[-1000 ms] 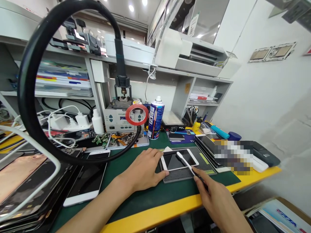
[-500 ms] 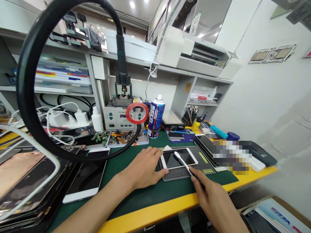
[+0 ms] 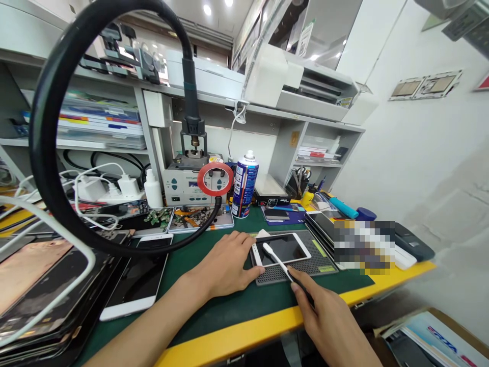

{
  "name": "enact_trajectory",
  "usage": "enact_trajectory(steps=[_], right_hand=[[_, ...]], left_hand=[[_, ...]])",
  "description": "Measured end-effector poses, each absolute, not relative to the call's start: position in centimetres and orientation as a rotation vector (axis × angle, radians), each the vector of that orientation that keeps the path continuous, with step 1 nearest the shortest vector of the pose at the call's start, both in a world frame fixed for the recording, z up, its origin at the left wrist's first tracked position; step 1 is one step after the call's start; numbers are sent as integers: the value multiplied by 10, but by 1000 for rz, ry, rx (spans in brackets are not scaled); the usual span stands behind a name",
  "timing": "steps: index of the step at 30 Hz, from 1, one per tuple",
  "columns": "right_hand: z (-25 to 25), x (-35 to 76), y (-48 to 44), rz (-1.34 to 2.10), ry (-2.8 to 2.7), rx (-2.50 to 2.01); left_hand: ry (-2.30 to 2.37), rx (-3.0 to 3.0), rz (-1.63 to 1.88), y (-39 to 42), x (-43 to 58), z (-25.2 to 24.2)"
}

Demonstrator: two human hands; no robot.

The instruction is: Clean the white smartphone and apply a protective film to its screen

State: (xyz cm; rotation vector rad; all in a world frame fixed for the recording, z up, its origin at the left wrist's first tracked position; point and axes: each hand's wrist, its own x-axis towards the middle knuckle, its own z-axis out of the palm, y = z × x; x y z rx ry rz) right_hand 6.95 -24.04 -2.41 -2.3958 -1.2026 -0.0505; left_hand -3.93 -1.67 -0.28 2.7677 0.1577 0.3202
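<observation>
A white-framed smartphone (image 3: pixel 294 247) with a dark screen lies face up on a grey perforated mat (image 3: pixel 278 275). My left hand (image 3: pixel 227 262) grips its left end, fingers at the upper corner and thumb at the lower one. In my right hand (image 3: pixel 324 306) is a toothbrush (image 3: pixel 280 264) with a white head and neck and a dark handle, pinched between thumb and fingers. Its head rests over the left part of the screen; the bristles cannot be made out. Something small and white (image 3: pixel 262 233) pokes out behind the phone's upper left corner.
A black flexible arm (image 3: pixel 38 132) with a red ring (image 3: pixel 215 178) loops over the bench's left side. Behind the phone stand a blue spray can (image 3: pixel 245 184) and trays of small parts (image 3: pixel 225 220). Another phone (image 3: pixel 133 280) and stacked screens (image 3: pixel 49 306) lie left; more devices sit right.
The toothbrush head has slid left across the screen, and my right hand has shifted left with it. My left hand and the smartphone stay in place.
</observation>
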Motion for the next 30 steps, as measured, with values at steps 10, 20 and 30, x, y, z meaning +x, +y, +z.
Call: enact_trajectory(steps=[10, 20, 30], right_hand=[[-21, 81, -247, -33, -1108, -2427], [-28, 95, -258, -105, -1061, -2468], [-27, 94, -259, -109, -1081, -2487]], left_hand=[[166, 2759, 309, -16, -40, -2], [187, 2749, 263, -16, -40, 1], [179, 2778, 261, -16, -39, -1]])
